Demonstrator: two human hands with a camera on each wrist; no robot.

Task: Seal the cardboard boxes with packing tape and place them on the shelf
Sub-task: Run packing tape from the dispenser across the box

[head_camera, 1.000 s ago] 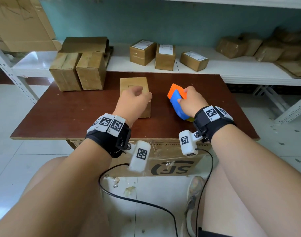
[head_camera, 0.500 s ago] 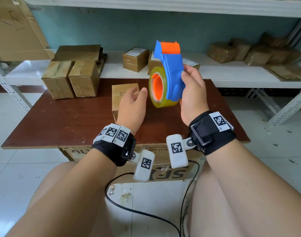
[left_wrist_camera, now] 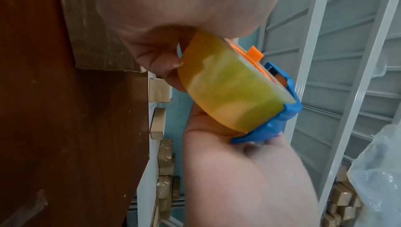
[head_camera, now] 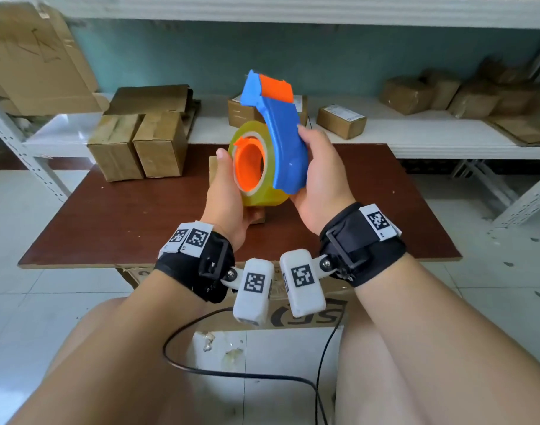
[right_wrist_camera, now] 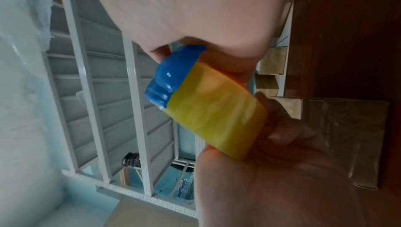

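Note:
My right hand (head_camera: 317,173) grips the blue handle of an orange-and-blue tape dispenser (head_camera: 281,133), held upright above the brown table (head_camera: 124,216). Its yellowish tape roll (head_camera: 262,194) faces left. My left hand (head_camera: 227,185) cups the roll from the left, thumb on its rim. In the left wrist view my left fingers (left_wrist_camera: 160,62) curl against the tape roll (left_wrist_camera: 234,93). The right wrist view shows the blue handle (right_wrist_camera: 171,78) and the tape roll (right_wrist_camera: 217,119). A small cardboard box (head_camera: 213,167) lies on the table behind my hands, mostly hidden.
Two taped boxes (head_camera: 137,145) stand at the table's back left, flattened cardboard (head_camera: 149,99) behind them. The white shelf (head_camera: 431,139) beyond the table carries small labelled boxes (head_camera: 340,121) and wrapped boxes (head_camera: 416,93) at right. A cable (head_camera: 232,372) runs across the floor.
My right hand has lifted the tape dispenser off the table and turned it upright. My left hand has left the box and come up to hold the tape roll.

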